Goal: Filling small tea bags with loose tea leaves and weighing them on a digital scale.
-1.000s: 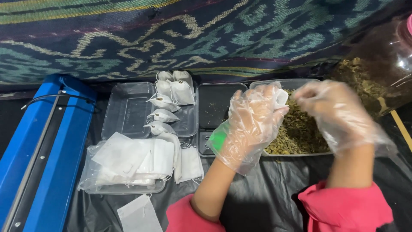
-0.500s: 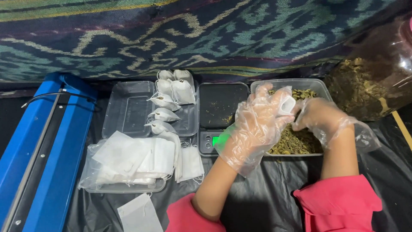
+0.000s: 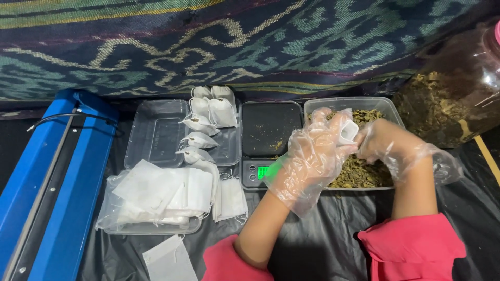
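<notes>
Having dropped from mid-air, the gloved right hand is pinching dried green-brown leaves beside the small white paper filter bag gripped open by the gloved left hand over the clear plastic tub, apparently mid-filling, needing careful aim.

Two gloved hands, one small white bag gripped between them, five filled bags left of grip.
</notes>
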